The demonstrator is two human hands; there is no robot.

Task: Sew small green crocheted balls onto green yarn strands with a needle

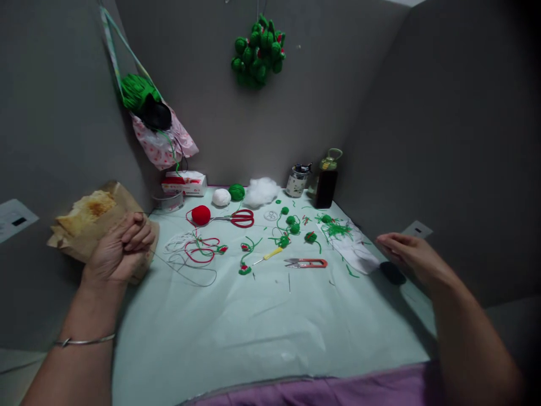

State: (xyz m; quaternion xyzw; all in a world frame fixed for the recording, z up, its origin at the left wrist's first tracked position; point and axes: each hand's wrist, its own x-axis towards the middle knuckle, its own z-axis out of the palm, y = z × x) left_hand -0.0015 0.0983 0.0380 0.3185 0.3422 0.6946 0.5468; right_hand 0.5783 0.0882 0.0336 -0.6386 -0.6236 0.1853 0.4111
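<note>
My left hand [127,245] is raised over the table's left edge with its fingers curled closed. A thin dark thread [186,276] trails from beside it and loops on the table, so the fingers appear closed on that thread. Right behind this hand is a paper bag [122,197] with a flatbread [87,211] sticking out. At the right edge, my right hand [412,256] hovers above a dark oval object [393,273]. Its fingertips are pressed together, and anything between them is too small to make out. Between the hands lie orange thread snips [313,263] and a yellow-handled crochet hook [273,254].
Small green crocheted pieces [291,223] and yarn scraps [338,228] are scattered mid-table. Behind them are red scissors [242,218], a red yarn ball [200,215], white stuffing [261,192], a can [297,183] and a phone [325,190]. Grey partitions [443,141] enclose the table.
</note>
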